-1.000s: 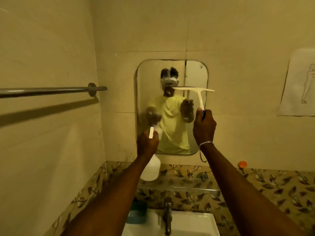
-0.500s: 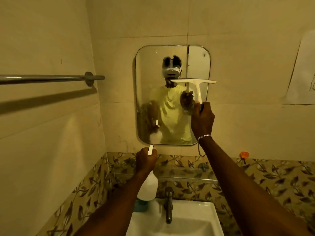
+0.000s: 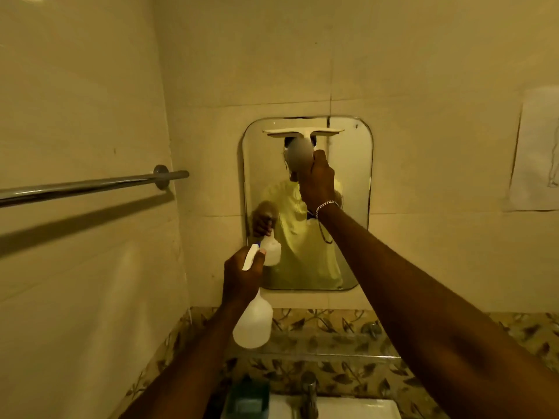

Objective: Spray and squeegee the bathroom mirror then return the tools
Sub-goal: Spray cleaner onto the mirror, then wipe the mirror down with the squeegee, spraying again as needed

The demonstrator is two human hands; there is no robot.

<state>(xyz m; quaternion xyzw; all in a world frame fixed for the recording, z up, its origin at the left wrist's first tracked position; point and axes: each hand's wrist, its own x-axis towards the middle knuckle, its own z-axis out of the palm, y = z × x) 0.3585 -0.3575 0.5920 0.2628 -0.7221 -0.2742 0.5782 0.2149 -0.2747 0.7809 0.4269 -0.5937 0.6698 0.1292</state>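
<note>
A rounded wall mirror (image 3: 354, 182) hangs above the sink. My right hand (image 3: 317, 179) grips the handle of a white squeegee (image 3: 302, 133), whose blade lies level against the glass near the mirror's top edge. My left hand (image 3: 242, 276) holds a white spray bottle (image 3: 252, 325) by its neck, low and in front of the mirror's lower left corner; the bottle body hangs below my fist and its trigger head sticks out above. The mirror reflects a person in a yellow shirt with both tools.
A chrome towel rail (image 3: 90, 186) juts from the left wall. Below the mirror runs a glass shelf (image 3: 317, 343) over leaf-patterned tiles. A white sink (image 3: 348, 409) with a tap (image 3: 308, 394) and a green soap dish (image 3: 248, 400) sit at the bottom. A paper sheet (image 3: 535, 152) hangs at right.
My right hand has lifted the squeegee from the mirror's middle right to its top centre. My left hand with the bottle dropped, then rose a little. The view tilted.
</note>
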